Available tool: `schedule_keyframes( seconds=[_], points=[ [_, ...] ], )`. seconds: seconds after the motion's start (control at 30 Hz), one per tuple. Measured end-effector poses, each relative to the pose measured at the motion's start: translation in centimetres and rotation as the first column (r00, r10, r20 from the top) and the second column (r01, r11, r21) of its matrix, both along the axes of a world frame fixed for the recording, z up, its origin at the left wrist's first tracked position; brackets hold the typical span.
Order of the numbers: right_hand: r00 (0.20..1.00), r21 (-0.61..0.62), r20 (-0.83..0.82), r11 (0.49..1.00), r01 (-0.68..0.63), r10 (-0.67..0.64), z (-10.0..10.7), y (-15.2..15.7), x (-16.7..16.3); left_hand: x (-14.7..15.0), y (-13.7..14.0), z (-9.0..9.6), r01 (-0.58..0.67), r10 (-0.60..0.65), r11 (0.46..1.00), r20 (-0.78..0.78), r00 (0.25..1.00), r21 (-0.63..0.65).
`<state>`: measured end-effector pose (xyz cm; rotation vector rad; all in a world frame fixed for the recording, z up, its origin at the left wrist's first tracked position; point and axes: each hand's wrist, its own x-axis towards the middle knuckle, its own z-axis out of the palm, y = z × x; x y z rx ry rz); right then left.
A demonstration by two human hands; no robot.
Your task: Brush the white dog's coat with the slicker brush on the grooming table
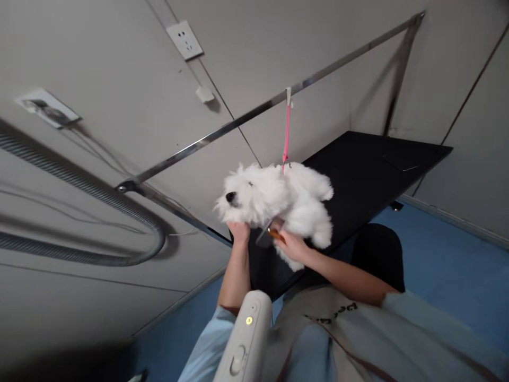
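Note:
A fluffy white dog [302,209] is on the black grooming table [382,154], its head turned toward the left. My left hand [239,231] is closed at the dog's chin, with the fingers mostly hidden in the fur. In my right hand [293,245] is a slicker brush [275,234] with an orange-brown handle. Its grey, blurred head lies close to the fur below the dog's neck. A pink grooming loop [287,132] runs from the dog's neck up to the metal bar.
The metal bar [238,121] spans above the table along the wall. A grey ribbed hose [131,204] loops at the left, near wall sockets [185,40]. A white device [246,337] with a yellow light rises in the foreground. The floor [433,249] is blue.

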<state>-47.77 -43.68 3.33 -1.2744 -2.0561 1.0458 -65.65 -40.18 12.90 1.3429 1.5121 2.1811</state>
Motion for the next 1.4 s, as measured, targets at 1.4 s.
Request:
schedule_keyframes(
  seconds=[1.4],
  points=[
    [0.991, -0.161, 0.030, 0.978, 0.130, -0.127, -3.4, -0.6, 6.8, 6.4, -0.8, 2.6, -0.008, -0.010, 0.991, 0.134, 0.991, 0.136]
  ],
)
